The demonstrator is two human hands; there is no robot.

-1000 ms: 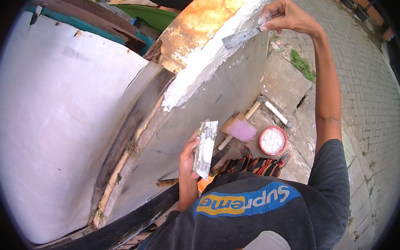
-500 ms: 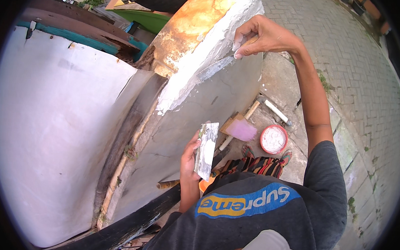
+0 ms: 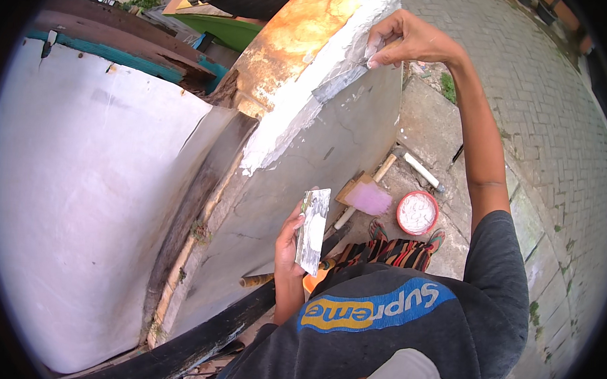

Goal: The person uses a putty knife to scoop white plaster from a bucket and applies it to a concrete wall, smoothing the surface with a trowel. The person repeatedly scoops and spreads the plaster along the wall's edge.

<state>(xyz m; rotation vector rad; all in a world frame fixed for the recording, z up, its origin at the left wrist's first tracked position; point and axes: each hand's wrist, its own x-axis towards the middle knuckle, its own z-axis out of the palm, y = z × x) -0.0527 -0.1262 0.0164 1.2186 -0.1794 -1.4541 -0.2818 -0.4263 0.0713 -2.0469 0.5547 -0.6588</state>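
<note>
One plate point(image 3: 313, 232) is gripped by the left hand point(image 3: 286, 244), one scraper point(image 3: 339, 83) pinched by the right hand point(image 3: 410, 42); paste point(image 3: 277, 131) should be smoothed evenly.

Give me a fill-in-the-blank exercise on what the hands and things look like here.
1. The right hand grips a putty knife at a paste strip that is ____ in colour.
2. The flat plate smeared with paste is in the person's ____ hand.
3. The round tub on the ground has a ____ rim.

Missing words: white; left; red.
</note>
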